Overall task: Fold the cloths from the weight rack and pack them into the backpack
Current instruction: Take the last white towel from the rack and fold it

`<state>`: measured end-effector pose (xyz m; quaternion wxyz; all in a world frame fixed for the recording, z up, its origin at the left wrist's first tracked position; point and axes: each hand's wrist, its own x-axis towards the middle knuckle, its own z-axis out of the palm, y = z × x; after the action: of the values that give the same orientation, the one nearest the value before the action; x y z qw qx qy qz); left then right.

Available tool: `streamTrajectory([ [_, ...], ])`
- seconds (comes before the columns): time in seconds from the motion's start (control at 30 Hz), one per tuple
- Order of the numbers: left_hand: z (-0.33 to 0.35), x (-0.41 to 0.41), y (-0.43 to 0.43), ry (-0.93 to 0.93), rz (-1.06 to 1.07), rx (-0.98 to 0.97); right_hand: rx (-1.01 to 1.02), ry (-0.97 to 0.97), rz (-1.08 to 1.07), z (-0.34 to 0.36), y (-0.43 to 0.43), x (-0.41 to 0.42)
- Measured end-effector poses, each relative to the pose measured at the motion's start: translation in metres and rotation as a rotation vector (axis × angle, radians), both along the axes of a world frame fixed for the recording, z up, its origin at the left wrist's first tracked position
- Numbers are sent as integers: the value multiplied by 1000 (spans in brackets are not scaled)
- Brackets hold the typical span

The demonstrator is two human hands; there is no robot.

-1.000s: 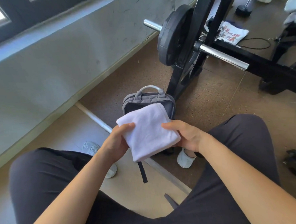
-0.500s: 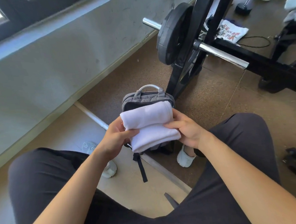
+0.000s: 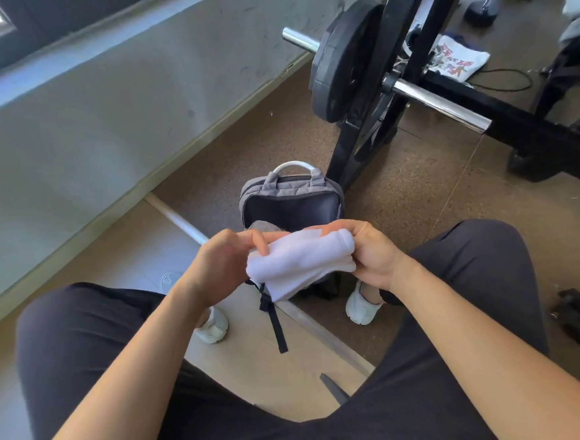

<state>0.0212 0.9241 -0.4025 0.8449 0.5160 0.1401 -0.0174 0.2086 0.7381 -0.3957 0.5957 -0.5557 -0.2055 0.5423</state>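
Note:
A white cloth (image 3: 300,263), folded into a thick small bundle, hangs between my knees just above the floor. My left hand (image 3: 223,262) pinches its left end with fingertips. My right hand (image 3: 369,252) grips its right end, thumb on the rolled edge. Directly behind the cloth stands a grey backpack (image 3: 290,199) on the floor, its top open and the dark inside showing; a grey item lies in its mouth. The lower part of the backpack is hidden by the cloth.
A black weight rack (image 3: 407,57) with a plate (image 3: 342,61) and chrome bar (image 3: 441,102) stands right behind the backpack. A printed white cloth (image 3: 459,58) lies on the floor beyond it. A wall runs along the left. My white shoes (image 3: 361,307) flank the backpack.
The cloth was a flat rectangle; both hands have folded it over into a smaller, thicker bundle and lowered it, so the backpack's open mouth now shows.

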Motion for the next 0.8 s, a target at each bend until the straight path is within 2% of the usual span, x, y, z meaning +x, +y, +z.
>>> streamTrajectory([
  [0.13, -4, 1, -9, 117, -17, 274, -24, -210, 80, -5, -1, -2],
  [0.3, -3, 7, -23, 227, -322, 535, 11, -474, 221, -3, 0, -16],
  [0.37, -6, 9, -29, 283, -372, 551, -2, -525, 262, -5, 0, -19],
  [0.53, -9, 11, -28, 284, -348, 585, -73, -488, 272, -6, -5, -11],
  [0.67, -18, 13, -28, 272, -310, 689, -186, -432, 342, -9, -7, 1],
  [0.8, -35, 10, -15, 354, -208, 854, -316, -507, 187, -14, -1, 24],
])
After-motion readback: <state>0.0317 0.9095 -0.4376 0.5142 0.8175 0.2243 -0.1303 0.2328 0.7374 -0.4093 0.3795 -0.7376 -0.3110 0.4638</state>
